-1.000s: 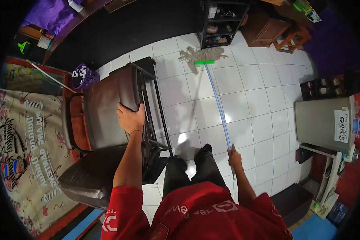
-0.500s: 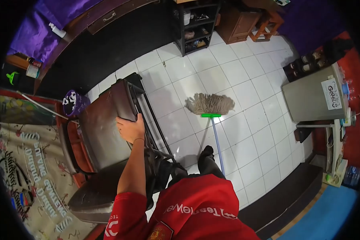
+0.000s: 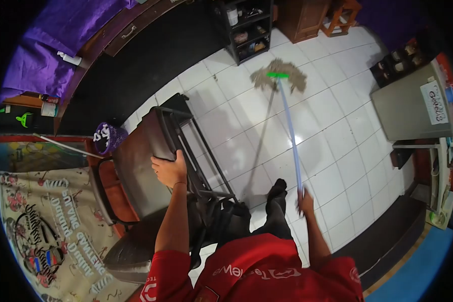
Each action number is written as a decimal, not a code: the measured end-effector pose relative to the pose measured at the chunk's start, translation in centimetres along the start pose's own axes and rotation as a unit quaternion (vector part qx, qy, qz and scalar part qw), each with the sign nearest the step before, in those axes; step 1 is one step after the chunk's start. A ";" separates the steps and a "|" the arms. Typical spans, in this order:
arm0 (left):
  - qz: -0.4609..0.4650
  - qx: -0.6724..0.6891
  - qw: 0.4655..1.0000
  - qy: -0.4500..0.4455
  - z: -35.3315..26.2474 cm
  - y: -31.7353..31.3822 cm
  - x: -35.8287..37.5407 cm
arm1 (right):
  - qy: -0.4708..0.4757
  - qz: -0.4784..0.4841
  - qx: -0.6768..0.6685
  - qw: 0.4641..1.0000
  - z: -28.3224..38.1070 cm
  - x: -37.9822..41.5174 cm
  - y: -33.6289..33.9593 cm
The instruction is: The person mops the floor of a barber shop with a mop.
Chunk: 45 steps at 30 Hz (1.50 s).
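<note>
My left hand [image 3: 170,170] rests on the edge of a dark brown padded chair [image 3: 141,146], its fingers bent over the cushion rim. Low on the blue pole of a mop, my right hand [image 3: 305,201] is closed round the shaft. The mop's pole [image 3: 290,126] runs up and slightly left to a green clamp [image 3: 278,75]. Grey-beige strands of the mop head [image 3: 292,75] lie spread on the white tiled floor [image 3: 236,131], in front of a black shelf rack [image 3: 246,30].
A purple basket [image 3: 109,138] stands behind the chair. At the right are a grey cabinet [image 3: 407,110] and a long dark bench [image 3: 387,241]. A wooden cabinet [image 3: 302,20] and an orange-brown stool [image 3: 341,17] stand at the far side. A printed cloth [image 3: 60,226] hangs at left.
The mop head has moved away from me across the floor, towards the shelf rack. My right hand has come into view on the pole. My left hand stays on the chair.
</note>
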State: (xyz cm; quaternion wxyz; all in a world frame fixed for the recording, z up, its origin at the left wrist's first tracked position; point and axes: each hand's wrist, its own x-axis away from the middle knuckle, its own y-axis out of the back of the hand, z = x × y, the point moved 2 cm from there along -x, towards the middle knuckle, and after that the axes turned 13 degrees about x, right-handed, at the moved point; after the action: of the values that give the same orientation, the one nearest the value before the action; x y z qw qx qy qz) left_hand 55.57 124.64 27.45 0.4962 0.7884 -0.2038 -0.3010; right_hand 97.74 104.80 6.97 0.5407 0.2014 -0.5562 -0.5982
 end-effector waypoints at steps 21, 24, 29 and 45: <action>0.044 0.045 0.997 0.042 1.1 0.7 -0.3 | -0.151 0.285 -0.371 0.871 1.4 25.4 8.8; 0.059 0.047 0.996 0.051 1.1 1.1 -0.2 | -0.240 0.185 -0.416 0.857 2.5 34.6 13.4; 0.069 0.048 0.995 0.049 1.5 1.2 -0.1 | -0.241 0.115 -0.313 0.912 6.6 38.3 13.6; 0.031 -0.063 0.997 0.030 -0.4 -0.9 -0.3 | -0.035 -0.066 -0.155 0.985 16.8 -3.2 0.1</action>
State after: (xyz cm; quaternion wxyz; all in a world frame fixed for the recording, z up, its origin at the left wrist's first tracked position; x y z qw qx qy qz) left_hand 55.64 125.50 26.90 0.5596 0.7577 -0.1937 -0.2742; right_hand 84.67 115.11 10.98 0.5053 0.1303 -0.4607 -0.7179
